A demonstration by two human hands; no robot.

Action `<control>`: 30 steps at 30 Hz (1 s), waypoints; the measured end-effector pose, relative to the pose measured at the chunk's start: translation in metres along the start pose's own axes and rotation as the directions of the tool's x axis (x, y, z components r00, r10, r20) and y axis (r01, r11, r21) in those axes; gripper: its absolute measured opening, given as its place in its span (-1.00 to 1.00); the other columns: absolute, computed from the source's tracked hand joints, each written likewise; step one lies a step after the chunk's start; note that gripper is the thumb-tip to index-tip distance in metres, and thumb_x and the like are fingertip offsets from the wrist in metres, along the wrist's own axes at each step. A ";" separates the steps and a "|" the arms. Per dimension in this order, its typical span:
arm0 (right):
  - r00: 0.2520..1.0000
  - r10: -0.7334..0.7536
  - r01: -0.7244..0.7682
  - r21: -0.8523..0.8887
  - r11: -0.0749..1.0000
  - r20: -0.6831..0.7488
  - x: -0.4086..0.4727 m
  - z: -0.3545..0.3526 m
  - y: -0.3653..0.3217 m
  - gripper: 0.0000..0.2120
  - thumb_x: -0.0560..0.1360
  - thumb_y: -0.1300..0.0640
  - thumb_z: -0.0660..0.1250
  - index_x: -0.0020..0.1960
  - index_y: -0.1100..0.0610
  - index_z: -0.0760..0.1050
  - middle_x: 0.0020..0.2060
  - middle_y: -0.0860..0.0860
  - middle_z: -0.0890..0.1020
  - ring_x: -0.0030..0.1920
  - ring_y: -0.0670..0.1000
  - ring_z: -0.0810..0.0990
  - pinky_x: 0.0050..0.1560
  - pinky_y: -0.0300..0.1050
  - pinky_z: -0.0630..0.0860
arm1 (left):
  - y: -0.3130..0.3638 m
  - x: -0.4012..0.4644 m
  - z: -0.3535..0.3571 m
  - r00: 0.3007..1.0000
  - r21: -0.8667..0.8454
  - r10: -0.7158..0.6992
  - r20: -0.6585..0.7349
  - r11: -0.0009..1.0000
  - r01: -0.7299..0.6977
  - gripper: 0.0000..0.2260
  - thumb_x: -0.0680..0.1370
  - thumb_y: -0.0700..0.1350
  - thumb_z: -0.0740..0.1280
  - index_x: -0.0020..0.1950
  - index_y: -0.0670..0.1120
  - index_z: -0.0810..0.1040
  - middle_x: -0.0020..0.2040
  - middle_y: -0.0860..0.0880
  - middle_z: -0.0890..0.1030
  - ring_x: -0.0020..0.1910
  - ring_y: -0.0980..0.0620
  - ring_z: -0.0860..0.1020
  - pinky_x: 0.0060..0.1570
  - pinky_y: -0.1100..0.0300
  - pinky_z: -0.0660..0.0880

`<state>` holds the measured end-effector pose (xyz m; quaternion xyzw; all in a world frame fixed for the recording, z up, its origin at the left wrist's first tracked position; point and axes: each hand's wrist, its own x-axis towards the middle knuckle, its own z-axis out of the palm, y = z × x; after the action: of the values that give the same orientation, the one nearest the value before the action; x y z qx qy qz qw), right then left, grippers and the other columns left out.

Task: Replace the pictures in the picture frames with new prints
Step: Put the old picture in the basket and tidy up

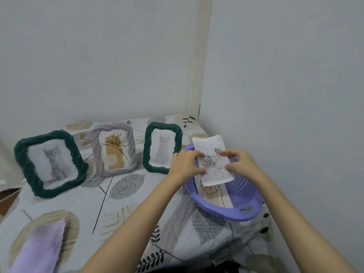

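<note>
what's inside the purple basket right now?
In the purple basket lies a print with a line-drawn plant, partly covered by the rose prints that both hands hold above it. Anything beneath is hidden.

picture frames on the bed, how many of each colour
dark green frames: 2, the large one at far left and the smaller one nearest the basin
pale lilac frames: 1, standing between them
total: 3
</note>
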<state>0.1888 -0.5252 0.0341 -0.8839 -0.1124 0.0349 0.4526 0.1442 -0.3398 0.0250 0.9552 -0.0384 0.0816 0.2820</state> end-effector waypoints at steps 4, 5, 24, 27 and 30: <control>0.982 0.122 -0.081 -0.262 0.962 0.144 0.006 0.002 0.020 -0.53 0.33 0.48 0.31 0.20 0.19 0.52 0.07 0.17 0.58 -0.06 0.01 0.51 -0.20 -0.37 0.37 | 0.007 0.013 0.024 0.975 0.319 0.001 0.222 0.945 -0.074 -0.52 0.36 0.07 0.45 0.25 0.02 0.51 0.12 -0.01 0.59 0.21 -0.07 0.42 0.26 0.03 0.19; 0.974 0.141 -0.081 -0.313 0.946 0.176 0.006 0.006 0.024 -0.52 0.35 0.47 0.31 0.22 0.18 0.52 0.08 0.14 0.57 -0.01 0.00 0.51 -0.14 -0.35 0.36 | 0.007 0.014 0.028 0.967 0.356 -0.012 0.254 0.931 -0.082 -0.53 0.34 0.08 0.46 0.22 0.02 0.53 0.10 -0.01 0.60 0.21 -0.08 0.43 0.30 0.01 0.16; 0.968 0.078 -0.182 -0.446 0.877 -0.240 -0.025 -0.009 0.056 -0.61 0.45 0.37 0.18 0.27 0.28 0.41 0.21 0.30 0.46 0.15 0.32 0.46 0.15 0.07 0.38 | -0.007 -0.048 0.033 0.895 -0.491 -0.438 0.092 0.761 0.423 -0.35 0.52 -0.15 0.32 0.50 -0.08 0.05 0.40 -0.15 0.26 0.27 -0.16 0.40 0.12 -0.01 0.49; 0.961 0.096 -0.175 -0.305 0.936 -0.258 -0.027 -0.011 0.058 -0.66 0.42 0.46 0.14 0.17 0.38 0.47 0.04 0.32 0.58 0.07 0.31 0.54 0.05 0.00 0.41 | -0.002 -0.047 0.030 0.885 -0.654 -0.440 0.154 0.626 0.425 -0.34 0.53 -0.23 0.30 0.52 -0.04 0.02 0.38 -0.12 0.33 0.17 -0.14 0.48 -0.17 0.04 0.58; 0.949 0.096 -0.181 -0.271 0.945 -0.299 -0.027 -0.012 0.057 -0.67 0.40 0.49 0.13 0.11 0.40 0.49 -0.02 0.34 0.60 0.00 0.32 0.55 0.00 0.02 0.42 | 0.003 -0.042 0.028 0.890 -0.663 -0.434 0.138 0.627 0.408 -0.37 0.53 -0.25 0.29 0.51 -0.04 0.07 0.36 -0.13 0.37 0.13 -0.12 0.50 -0.15 0.02 0.59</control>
<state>0.1736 -0.5731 -0.0063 -0.9431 0.0123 -0.0765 0.3233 0.1067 -0.3565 -0.0044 0.7665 0.1636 0.0107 0.6210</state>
